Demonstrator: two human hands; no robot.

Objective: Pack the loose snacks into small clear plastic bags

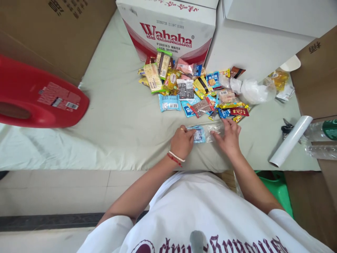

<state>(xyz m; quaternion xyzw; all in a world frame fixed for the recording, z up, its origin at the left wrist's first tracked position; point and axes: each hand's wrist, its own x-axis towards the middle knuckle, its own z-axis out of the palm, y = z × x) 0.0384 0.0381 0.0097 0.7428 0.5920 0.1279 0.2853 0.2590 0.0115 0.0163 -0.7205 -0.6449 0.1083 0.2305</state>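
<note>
White shirt [210, 203] nearest; I record clear wrapper [210, 136] lying sideways between hands, blue packet [200, 135] leftward, pinched by nearer left hand [182, 141] (right hand [229, 138]: fingers spread).

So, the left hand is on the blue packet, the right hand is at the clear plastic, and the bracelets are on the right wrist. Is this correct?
Not quite: the head view shows the bracelets on the left wrist, not the right. The left hand is on the blue packet and the right hand at the clear plastic, as you say.
</note>
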